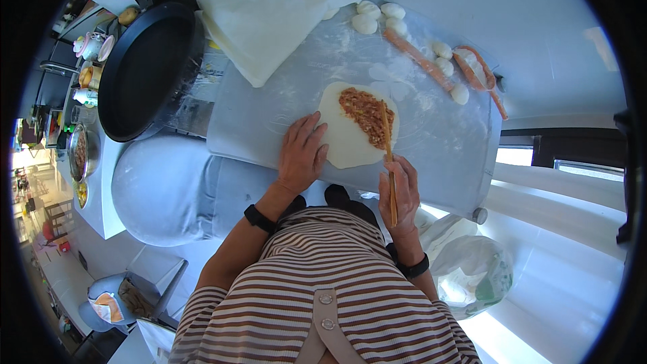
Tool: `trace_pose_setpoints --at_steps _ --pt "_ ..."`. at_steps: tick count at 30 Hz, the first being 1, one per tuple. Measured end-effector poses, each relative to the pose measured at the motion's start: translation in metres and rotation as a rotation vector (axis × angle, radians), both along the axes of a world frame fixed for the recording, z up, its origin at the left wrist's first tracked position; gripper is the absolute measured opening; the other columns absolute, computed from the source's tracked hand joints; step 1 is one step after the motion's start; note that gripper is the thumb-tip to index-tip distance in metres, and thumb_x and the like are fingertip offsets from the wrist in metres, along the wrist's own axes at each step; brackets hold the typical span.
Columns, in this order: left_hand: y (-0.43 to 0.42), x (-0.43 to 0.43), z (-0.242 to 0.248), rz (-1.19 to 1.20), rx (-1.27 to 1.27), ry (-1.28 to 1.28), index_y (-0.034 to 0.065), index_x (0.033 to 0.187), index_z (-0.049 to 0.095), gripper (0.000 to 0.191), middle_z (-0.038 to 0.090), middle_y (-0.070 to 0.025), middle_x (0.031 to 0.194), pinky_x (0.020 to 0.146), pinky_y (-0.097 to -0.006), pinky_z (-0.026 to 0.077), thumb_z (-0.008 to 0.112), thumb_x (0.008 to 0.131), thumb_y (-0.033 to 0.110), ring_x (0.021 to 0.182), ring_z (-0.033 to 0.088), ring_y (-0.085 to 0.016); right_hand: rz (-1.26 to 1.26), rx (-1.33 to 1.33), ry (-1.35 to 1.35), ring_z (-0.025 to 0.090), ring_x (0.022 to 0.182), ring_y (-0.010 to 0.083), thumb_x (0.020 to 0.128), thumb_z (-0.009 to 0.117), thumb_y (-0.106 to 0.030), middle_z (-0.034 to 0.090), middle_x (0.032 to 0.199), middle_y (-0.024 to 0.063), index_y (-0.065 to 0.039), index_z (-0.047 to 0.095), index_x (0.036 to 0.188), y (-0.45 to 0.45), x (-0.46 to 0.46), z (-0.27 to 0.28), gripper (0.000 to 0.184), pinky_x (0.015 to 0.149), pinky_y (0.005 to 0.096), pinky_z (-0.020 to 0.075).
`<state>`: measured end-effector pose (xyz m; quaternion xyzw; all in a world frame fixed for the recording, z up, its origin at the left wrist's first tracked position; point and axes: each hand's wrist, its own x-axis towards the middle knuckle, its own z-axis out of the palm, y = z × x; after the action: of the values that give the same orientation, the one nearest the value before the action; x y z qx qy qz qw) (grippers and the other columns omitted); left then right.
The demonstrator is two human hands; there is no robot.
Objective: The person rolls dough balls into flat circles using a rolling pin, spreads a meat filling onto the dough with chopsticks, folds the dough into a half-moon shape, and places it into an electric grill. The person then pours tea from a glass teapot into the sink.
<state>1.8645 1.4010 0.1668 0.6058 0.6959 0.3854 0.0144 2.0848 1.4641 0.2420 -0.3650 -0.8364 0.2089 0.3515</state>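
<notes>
A flat round of rolled dough (339, 146) lies on the floured mat in front of me, with minced meat filling (361, 114) spread over its upper right part. My left hand (303, 151) rests palm down at the dough's left edge and grips nothing. In my right hand (400, 194) is a pair of wooden chopsticks (387, 134), whose tips reach into the right side of the filling. Dough balls (365, 24) sit at the far edge of the mat, near a floury wooden rolling pin (419, 59).
A large black electric griddle (146, 71) stands open at the left. A cream cloth (268, 20) covers the mat's (242, 121) far left corner. At the far right lies a flour-filled scoop (474, 68). A metal bowl of minced meat (91, 151) sits far left; a plastic bag (472, 273) is at the lower right.
</notes>
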Motion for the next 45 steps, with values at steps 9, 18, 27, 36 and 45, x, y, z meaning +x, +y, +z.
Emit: trace_pose_setpoints --at_steps 9,18,27,36,45 --pt "-0.053 -0.04 0.011 -0.015 0.157 -0.25 0.0039 0.138 0.052 0.05 0.051 -0.0192 0.145 0.111 -0.0498 0.039 0.065 0.09 0.01 0.132 0.049 -0.039 0.014 -0.212 0.324 0.059 0.113 0.0293 0.102 0.05 -0.019 0.061 0.124 0.0181 0.004 0.061 0.115 -0.033 -0.005 -0.019 0.028 0.101 0.042 0.0476" --pt "-0.215 -0.21 0.028 0.846 0.599 -0.954 0.0034 0.133 0.051 0.038 0.06 -0.0096 0.119 0.093 -0.039 0.052 0.06 0.1 0.022 0.107 0.065 -0.025 0.001 -0.304 0.602 0.066 0.115 0.0376 0.109 0.045 -0.024 0.06 0.128 0.0276 0.004 0.051 0.13 0.001 -0.066 0.065 0.035 0.096 0.0431 0.0578" --pt "-0.347 -0.481 0.022 1.002 1.16 -1.585 -0.0062 0.144 0.034 0.063 0.036 -0.031 0.144 0.093 -0.0648 0.053 0.064 0.098 0.025 0.119 0.055 -0.047 0.213 -0.31 0.501 0.066 0.114 0.0337 0.109 0.042 -0.021 0.058 0.13 0.0243 0.001 0.05 0.133 -0.026 -0.145 0.093 0.034 0.101 0.0449 0.0561" --pt "-0.375 -0.435 0.017 0.973 1.075 -1.394 -0.0094 0.128 0.047 0.035 0.057 -0.0207 0.119 0.095 -0.0533 0.057 0.054 0.1 0.011 0.108 0.06 -0.033 0.385 -0.456 0.506 0.069 0.093 0.0261 0.108 0.042 -0.023 0.06 0.121 0.0225 0.002 0.051 0.129 -0.062 -0.175 0.095 0.034 0.081 0.0375 0.0609" --pt "-0.401 -0.158 0.074 0.823 0.841 -1.361 -0.0076 0.132 0.051 0.035 0.062 -0.0214 0.13 0.101 -0.0441 0.054 0.05 0.104 0.013 0.116 0.065 -0.03 1.128 -0.985 0.192 0.07 0.077 0.0186 0.104 0.053 -0.02 0.069 0.093 0.0118 0.002 0.059 0.114 -0.125 -0.276 0.094 0.025 0.073 0.031 0.0592"
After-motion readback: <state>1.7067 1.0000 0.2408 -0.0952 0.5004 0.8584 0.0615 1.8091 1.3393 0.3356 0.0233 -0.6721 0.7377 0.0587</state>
